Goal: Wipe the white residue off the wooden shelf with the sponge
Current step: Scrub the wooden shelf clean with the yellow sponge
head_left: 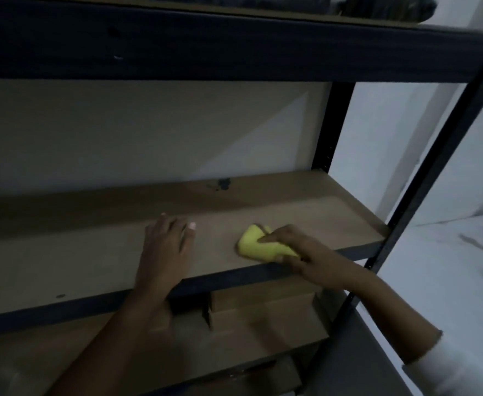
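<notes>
Yellow sponge (259, 243) gripped in curled right hand (300, 252) near front edge of wooden shelf (92, 252), right of left hand (167, 241) resting flat, fingers straight, holding nothing.

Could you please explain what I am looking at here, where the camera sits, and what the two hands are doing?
There is no machine here. A person wears one wide-angle camera on the head, and it looks forward and down, so you see their own arms reaching in from below.

In front of them is a dark metal rack with a wooden shelf. The left hand rests flat on the board, fingers straight, holding nothing. The right hand grips a yellow sponge and presses it onto the board near the front edge.

A dark stain sits at the back of the shelf. The light is too dim to make out white residue. Cardboard boxes stand on the shelf below.
</notes>
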